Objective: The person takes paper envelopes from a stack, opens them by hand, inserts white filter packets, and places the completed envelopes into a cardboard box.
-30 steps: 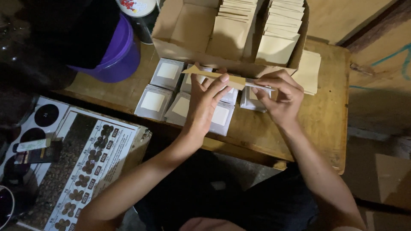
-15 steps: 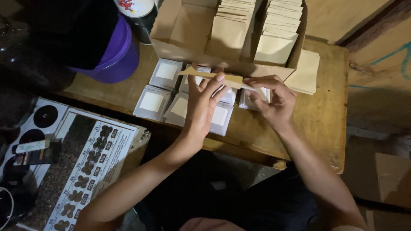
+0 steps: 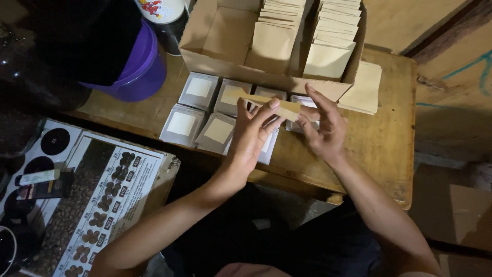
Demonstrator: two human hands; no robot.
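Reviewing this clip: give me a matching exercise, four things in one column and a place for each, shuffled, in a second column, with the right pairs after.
Things:
1. purple bucket
2. cardboard box
3. flat tan packet
4. silver pouches

Places:
A. held between the left hand and right hand
B. at the table's far left corner
C. lying in rows in front of the box
D. at the table's back edge, holding upright tan envelopes

Pairs: 1-B, 2-D, 3-A, 4-C
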